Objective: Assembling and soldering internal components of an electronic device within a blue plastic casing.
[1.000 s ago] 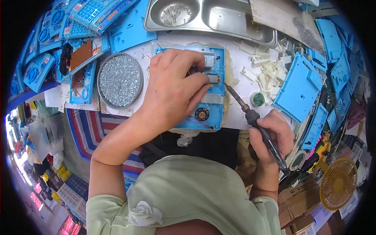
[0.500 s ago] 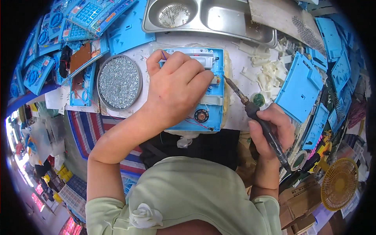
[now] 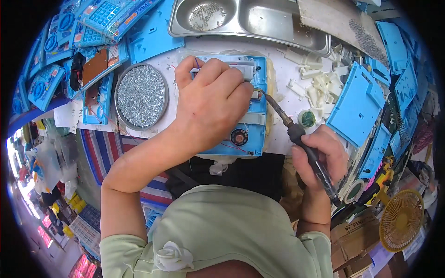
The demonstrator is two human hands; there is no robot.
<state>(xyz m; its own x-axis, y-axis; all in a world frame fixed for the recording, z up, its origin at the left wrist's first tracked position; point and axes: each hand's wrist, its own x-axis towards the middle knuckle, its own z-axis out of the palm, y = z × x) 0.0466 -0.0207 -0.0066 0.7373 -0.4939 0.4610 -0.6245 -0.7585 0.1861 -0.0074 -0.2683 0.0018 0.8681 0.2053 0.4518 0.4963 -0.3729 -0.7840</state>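
A light-blue plastic casing (image 3: 256, 105) lies open in front of me, with a round speaker (image 3: 239, 137) and thin red wires in its near part. Over its left and middle part bends my left hand (image 3: 213, 97), its fingers curled and closed; what they pinch is hidden beneath them. A bit of dark blue wire (image 3: 197, 63) sticks up between its fingers. My right hand (image 3: 322, 155) grips a soldering iron (image 3: 303, 141) by its black handle. The iron's tip reaches a small metal part (image 3: 255, 94) at the casing's right side, right by my left fingertips.
A round tin of small screws (image 3: 141, 97) stands on the left, near stacked blue casings (image 3: 99, 21). Behind is a steel tray (image 3: 269, 23). White plastic pieces (image 3: 320, 88), a small green-filled pot (image 3: 306, 118) and blue panels (image 3: 356, 104) lie on the right.
The soldering iron's tip has moved slightly left, from the casing's edge onto the small metal part. My left hand has stayed nearly in place over the casing.
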